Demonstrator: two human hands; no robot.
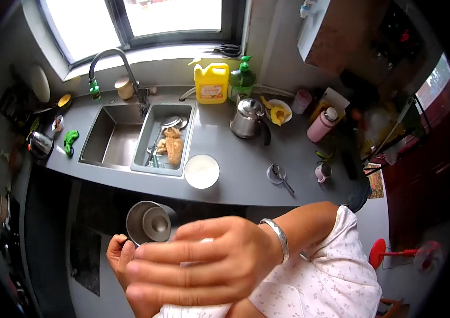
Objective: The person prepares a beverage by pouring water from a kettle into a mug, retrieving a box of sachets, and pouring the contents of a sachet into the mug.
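Observation:
My left hand (pixel 117 258) is closed round the dark handle of a metal pot (pixel 134 214), which is tilted with its mouth towards me below the counter edge. A smaller round shape shows inside the pot; whether it is a bowl or the pot's bottom I cannot tell. My right hand (pixel 209 259), with a silver bracelet (pixel 279 238) at the wrist, is stretched out flat close to the camera, fingers a little apart and holding nothing. It hides part of my left arm and the pot's lower side. A white bowl (pixel 202 171) stands on the counter just beyond the pot.
A double sink (pixel 107 132) has a grey basin holding a brown sponge-like piece and utensils. Behind stand a yellow jug (pixel 211 85), a green pump bottle (pixel 242 80) and a metal kettle (pixel 247 119). A pink bottle (pixel 322 126), a small cup (pixel 323 171) and a spoon (pixel 283 179) are at right.

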